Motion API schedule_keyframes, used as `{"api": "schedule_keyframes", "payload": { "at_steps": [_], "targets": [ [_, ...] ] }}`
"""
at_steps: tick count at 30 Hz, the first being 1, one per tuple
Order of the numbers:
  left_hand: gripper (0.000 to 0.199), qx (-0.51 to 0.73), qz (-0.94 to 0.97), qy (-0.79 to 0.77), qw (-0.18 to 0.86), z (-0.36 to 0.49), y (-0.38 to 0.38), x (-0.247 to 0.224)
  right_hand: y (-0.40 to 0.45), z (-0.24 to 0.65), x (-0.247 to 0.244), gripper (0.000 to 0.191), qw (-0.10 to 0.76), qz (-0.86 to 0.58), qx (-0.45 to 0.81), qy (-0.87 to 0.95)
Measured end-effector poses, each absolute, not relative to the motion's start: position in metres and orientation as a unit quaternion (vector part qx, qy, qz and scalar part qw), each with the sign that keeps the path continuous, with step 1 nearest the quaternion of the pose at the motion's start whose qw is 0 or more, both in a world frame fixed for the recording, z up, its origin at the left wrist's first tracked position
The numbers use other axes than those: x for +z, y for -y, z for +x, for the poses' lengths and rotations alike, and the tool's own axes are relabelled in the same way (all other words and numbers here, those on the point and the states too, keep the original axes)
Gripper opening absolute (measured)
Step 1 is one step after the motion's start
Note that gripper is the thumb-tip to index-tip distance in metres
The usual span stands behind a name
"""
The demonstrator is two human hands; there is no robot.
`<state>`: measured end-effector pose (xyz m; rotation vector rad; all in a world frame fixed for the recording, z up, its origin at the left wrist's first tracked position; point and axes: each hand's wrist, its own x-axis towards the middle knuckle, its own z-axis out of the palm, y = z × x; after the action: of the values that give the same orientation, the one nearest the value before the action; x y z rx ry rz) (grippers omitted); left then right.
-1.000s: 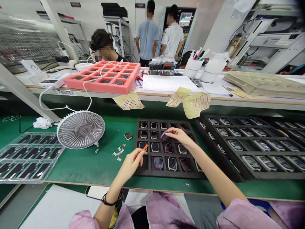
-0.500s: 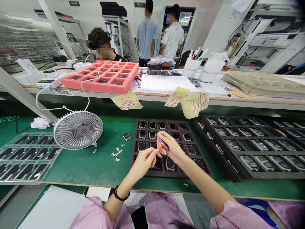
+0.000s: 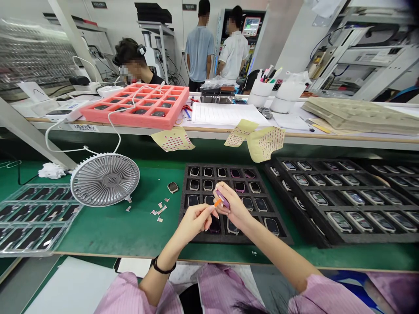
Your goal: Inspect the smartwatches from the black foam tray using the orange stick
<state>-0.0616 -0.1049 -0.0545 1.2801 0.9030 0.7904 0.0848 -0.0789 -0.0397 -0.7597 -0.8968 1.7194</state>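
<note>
My right hand (image 3: 234,203) is wrapped around a purple watch case (image 3: 224,199), held tilted above the black foam tray (image 3: 183,226). My left hand (image 3: 195,221) is closed in a pinch at the near end of a small orange strip (image 3: 218,202). The strip's other end meets the purple case; whether it is fixed to it I cannot tell. Below both hands, the tray's compartments hold watches, such as a silver one (image 3: 232,226) and a purple one (image 3: 214,225), partly covered by my fingers.
Left of the tray lie a loose watch (image 3: 173,187) and several small scraps (image 3: 159,212). A grey fan (image 3: 104,179) and a clear plastic tray (image 3: 36,216) stand farther left. More watch-filled foam trays (image 3: 322,236) are on the right. A shelf holds a pink foam tray (image 3: 173,117).
The purple case has turned in my right hand, so more of its side shows. Both hands remain together with the orange strip between them. The whole view has shifted slightly.
</note>
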Motion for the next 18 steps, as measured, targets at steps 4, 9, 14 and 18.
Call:
{"api": "schedule_keyframes", "payload": {
  "at_steps": [4,9,14,18],
  "targets": [
    [0.049,0.379,0.537,-0.387,0.646,-0.058,0.108,-0.059,0.081,0.079,-0.042,0.039,0.486,-0.286,0.766,0.31],
    [0.052,0.398,0.509,-0.393,0.654,-0.055,0.112,-0.064,0.084,0.076,-0.046,0.04,0.494,-0.284,0.77,0.288],
    [0.053,0.402,0.504,-0.394,0.655,-0.054,0.111,-0.066,0.083,0.075,-0.047,0.04,0.498,-0.296,0.768,0.273],
    [0.052,0.4,0.507,-0.394,0.653,-0.055,0.108,-0.066,0.081,0.075,-0.045,0.042,0.499,-0.298,0.766,0.275]
  ]
}}
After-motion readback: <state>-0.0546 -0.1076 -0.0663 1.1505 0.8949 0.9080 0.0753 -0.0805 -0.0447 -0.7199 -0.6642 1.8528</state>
